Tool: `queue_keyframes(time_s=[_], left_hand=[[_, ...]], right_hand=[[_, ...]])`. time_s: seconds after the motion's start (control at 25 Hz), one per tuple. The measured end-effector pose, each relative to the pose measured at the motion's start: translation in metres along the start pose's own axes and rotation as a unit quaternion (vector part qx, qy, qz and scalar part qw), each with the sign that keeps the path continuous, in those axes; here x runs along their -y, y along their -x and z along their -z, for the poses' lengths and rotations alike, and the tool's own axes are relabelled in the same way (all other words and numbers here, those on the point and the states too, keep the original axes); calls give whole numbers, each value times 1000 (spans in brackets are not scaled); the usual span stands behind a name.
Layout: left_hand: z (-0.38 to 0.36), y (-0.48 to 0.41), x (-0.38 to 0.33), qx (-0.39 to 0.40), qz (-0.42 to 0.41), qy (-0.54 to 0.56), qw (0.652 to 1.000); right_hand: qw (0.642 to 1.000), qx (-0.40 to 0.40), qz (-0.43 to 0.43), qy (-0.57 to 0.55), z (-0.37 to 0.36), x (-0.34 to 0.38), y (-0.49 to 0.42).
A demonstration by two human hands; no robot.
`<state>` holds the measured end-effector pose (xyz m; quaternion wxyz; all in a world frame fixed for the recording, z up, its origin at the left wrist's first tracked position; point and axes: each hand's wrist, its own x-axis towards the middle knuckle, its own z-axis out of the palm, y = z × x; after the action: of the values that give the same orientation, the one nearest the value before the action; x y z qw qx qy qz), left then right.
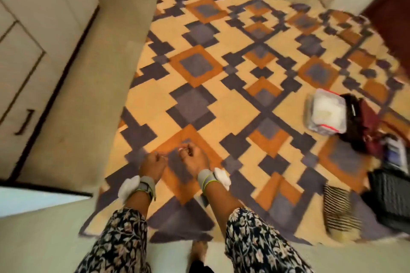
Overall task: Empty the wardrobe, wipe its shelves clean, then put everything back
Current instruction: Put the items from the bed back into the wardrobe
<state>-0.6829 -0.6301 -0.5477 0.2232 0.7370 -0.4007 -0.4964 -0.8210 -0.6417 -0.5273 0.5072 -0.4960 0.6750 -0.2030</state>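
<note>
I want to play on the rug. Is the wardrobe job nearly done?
Not yet. Things already lie out on the rug: a clear packet, dark bags, a striped cloth. Blur hides whether the curled left hand and right hand hold anything. The pile must yet go back. The wardrobe shows only its outside, so wiping can't be judged.

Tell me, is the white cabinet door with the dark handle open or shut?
Shut. The white cabinet door lies flush with the panels beside it, and no interior shows.
</note>
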Motion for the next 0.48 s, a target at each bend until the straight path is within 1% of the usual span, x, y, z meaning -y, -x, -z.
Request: queue_keyframes(time_s=[0.08,0.12,0.2,0.24,0.28,0.32,0.36,0.4,0.44,0.48], left_hand=[[-39,-3,-19,-1,-28,-33,999],[-64,-3,-35,13,-34,-42,998],[-78,-5,-42,26,-33,-52,998],[-99,-11,-53,48,-48,-62,996],[-111,-13,-57,58,-42,-57,996],[-141,-17,-75,81,-58,-62,993],[-161,-20,-87,97,-55,-58,992],[-165,-16,-92,94,-60,-64,992],[-192,-13,-115,101,-77,-73,989],[-209,-8,-123,115,-87,-82,986]], right_hand=[[999,-40,-12,-12,39,-20,-4],[997,-66,-16,-33,65,-34,-5],[996,-76,-25,-39,82,-40,1],[994,-93,-36,-47,106,-48,2],[993,-102,-38,-53,118,-56,4],[987,-134,-53,-70,151,-73,2],[983,-152,-59,-81,172,-84,3],[981,-156,-73,-91,180,-87,5],[973,-184,-83,-112,211,-102,3],[968,-198,-97,-122,227,-114,5]])
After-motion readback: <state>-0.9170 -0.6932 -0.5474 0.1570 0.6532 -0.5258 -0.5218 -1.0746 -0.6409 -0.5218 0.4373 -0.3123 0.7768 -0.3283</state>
